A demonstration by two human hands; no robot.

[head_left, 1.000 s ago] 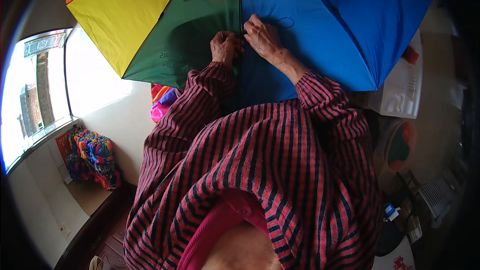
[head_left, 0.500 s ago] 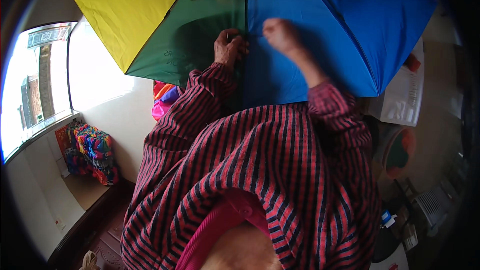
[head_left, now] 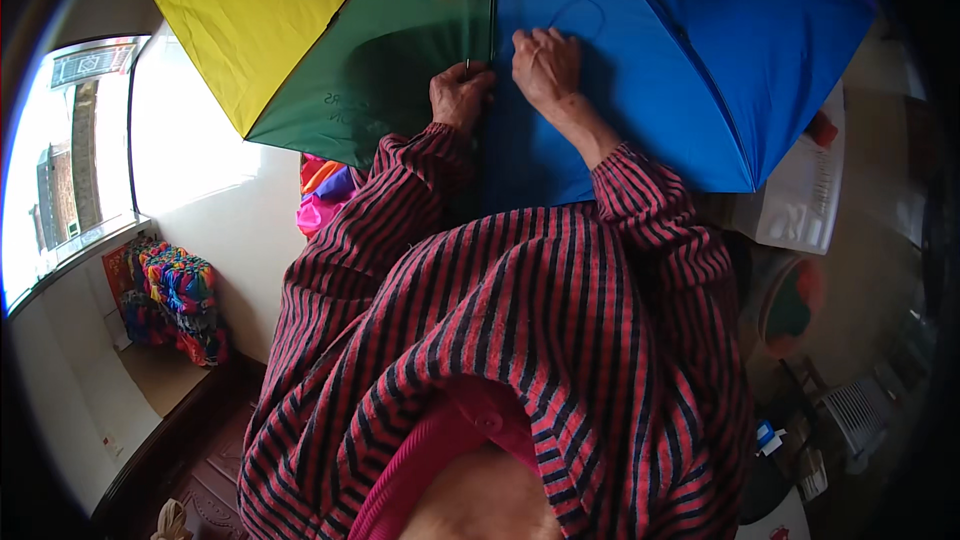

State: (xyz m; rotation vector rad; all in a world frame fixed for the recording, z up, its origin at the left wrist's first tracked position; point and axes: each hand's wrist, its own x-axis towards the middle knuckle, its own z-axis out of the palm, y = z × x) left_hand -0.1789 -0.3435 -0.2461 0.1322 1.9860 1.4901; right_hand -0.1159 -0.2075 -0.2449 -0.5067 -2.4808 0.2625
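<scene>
An opened umbrella [head_left: 640, 90] with orange, yellow, green and blue panels spans the upper part of the view, its inner side and dark ribs showing. At the seam between the green and blue panels, my left hand [head_left: 460, 97] is closed on the umbrella by a rib [head_left: 492, 0]. A thin dark piece sticks up above its fingers. Just to the right, over the blue panel, my right hand [head_left: 548, 68] is closed with its fingertips bent in. From those fingertips a thin dark thread [head_left: 582, 2] curves in a loop against the blue cloth. The fingertips themselves are partly hidden.
Bright folded cloth [head_left: 328, 198] lies behind my left sleeve. At the left, a multicoloured woven bundle [head_left: 180, 290] sits below a window [head_left: 75, 160]. A white plastic tray [head_left: 800, 200], a round red and green item [head_left: 792, 308] and a grey chair [head_left: 858, 410] stand at the right.
My right hand, blurred before, has shifted slightly left toward the seam, and the thread loop now shows above it. My left hand stays at the seam.
</scene>
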